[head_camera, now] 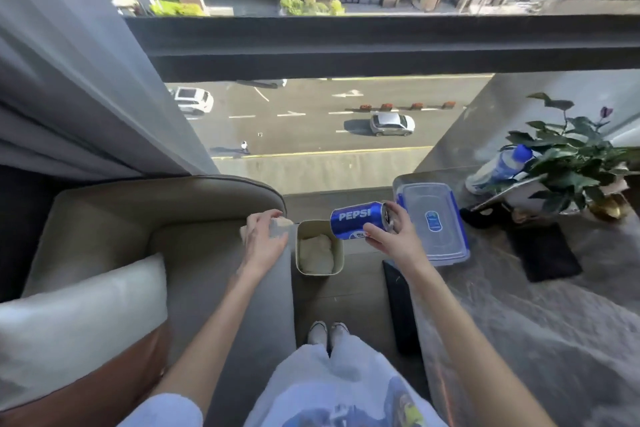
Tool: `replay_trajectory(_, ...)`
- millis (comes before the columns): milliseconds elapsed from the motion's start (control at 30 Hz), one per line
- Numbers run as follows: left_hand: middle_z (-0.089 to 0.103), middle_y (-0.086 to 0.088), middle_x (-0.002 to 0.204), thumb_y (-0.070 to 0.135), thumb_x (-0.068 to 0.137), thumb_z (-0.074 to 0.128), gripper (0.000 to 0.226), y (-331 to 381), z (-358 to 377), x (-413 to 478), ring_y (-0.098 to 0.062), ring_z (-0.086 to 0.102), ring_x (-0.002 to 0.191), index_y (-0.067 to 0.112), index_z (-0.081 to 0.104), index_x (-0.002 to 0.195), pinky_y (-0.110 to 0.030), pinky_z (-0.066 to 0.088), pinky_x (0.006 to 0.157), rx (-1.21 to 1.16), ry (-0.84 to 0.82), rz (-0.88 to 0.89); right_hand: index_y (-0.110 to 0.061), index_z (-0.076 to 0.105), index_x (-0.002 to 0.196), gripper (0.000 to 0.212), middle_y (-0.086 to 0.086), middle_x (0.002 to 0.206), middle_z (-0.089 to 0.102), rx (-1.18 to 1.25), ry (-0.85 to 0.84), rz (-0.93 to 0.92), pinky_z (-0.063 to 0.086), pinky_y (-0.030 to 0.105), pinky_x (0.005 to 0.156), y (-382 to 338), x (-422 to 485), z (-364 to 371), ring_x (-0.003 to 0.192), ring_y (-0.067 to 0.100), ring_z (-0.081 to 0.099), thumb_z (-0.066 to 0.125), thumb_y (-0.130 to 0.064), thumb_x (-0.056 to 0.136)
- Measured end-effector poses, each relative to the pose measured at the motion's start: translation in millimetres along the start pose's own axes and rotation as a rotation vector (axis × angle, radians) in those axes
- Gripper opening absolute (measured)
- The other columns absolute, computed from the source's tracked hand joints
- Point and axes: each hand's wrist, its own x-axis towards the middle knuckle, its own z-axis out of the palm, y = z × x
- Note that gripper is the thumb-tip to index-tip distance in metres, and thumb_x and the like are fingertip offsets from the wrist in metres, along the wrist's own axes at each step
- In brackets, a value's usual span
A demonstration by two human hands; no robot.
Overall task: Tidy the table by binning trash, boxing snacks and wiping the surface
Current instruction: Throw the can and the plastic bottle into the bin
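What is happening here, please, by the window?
A person is tidying up. The right hand holds a blue Pepsi can on its side, over the small bin on the floor, which already has something pale and crumpled inside. The left hand rests on the armchair's arm, on something pale. A lidded plastic box, a dark cloth, a bottle and a potted plant sit on the table.

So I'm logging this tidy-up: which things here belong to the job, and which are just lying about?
Job: can in right hand; bin; tissue under left hand; box; table.
Lying about: plant, bottle, armchair, cushion.
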Motion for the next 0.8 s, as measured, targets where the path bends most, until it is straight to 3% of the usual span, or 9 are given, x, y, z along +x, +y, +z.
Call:
replay_trajectory(200,0.047,-0.012,0.131,0.027,0.084,0.070,0.049,-47,95,77,-0.030,0.048,0.124,0.018,0.052,0.129,-0.043,0.035,0.112,-0.237,0.031,-0.222,-0.047,0.047,0.118,0.064,-0.006,0.126,0.059,-0.059,0.113,0.126,0.057,0.044,0.094,87,97,35,0.112,0.017,0.065,0.083,-0.034,0.066)
replay_trajectory(333,0.043,-0.013,0.133,0.033,0.086,0.067,0.048,-123,181,142,-0.032,0.047,0.124,0.017,0.047,0.126,-0.037,0.037,0.104,-0.270,0.049,-0.423,-0.034,0.044,0.120,0.060,-0.007,0.115,0.058,-0.113,0.180,0.212,0.054,0.047,0.098,180,186,63,0.109,0.020,0.063,0.079,-0.016,0.074)
replay_trajectory(400,0.044,-0.013,0.133,0.029,0.085,0.068,0.048,-167,226,177,-0.033,0.044,0.123,0.016,0.047,0.127,-0.039,0.035,0.104,-0.123,0.033,-0.369,-0.030,0.043,0.117,0.059,-0.004,0.115,0.056,-0.230,0.210,0.202,0.052,0.037,0.095,232,228,73,0.108,0.020,0.061,0.078,-0.009,0.075)
replay_trajectory(500,0.043,-0.006,0.136,0.028,0.084,0.068,0.056,-227,291,221,-0.030,0.042,0.124,0.017,0.043,0.133,-0.036,0.034,0.106,0.178,-0.062,-0.126,-0.031,0.041,0.120,0.063,0.001,0.124,0.051,-0.490,0.157,0.155,0.038,0.023,0.091,312,286,81,0.107,0.014,0.051,0.072,-0.002,0.073)
replay_trajectory(600,0.039,-0.003,0.139,0.025,0.085,0.067,0.060,-273,347,256,-0.026,0.039,0.122,0.020,0.037,0.136,-0.034,0.036,0.105,0.363,-0.183,0.071,-0.027,0.040,0.128,0.064,0.002,0.130,0.046,-0.674,-0.006,0.100,0.035,0.022,0.094,383,335,82,0.112,0.014,0.048,0.064,0.001,0.075)
replay_trajectory(700,0.037,-0.008,0.135,0.020,0.085,0.065,0.057,-301,387,289,-0.029,0.037,0.121,0.016,0.036,0.134,-0.038,0.036,0.102,0.421,-0.253,0.123,-0.019,0.039,0.135,0.067,0.006,0.137,0.045,-0.796,-0.102,0.043,0.033,0.021,0.100,434,376,83,0.123,0.018,0.047,0.064,0.000,0.076)
replay_trajectory(800,0.039,-0.011,0.133,0.017,0.085,0.067,0.052,-317,417,317,-0.031,0.037,0.122,0.014,0.039,0.128,-0.042,0.040,0.097,0.473,-0.271,0.174,-0.018,0.040,0.136,0.068,0.008,0.139,0.044,-0.905,-0.122,-0.039,0.037,0.029,0.107,467,407,81,0.125,0.023,0.048,0.061,0.004,0.075)
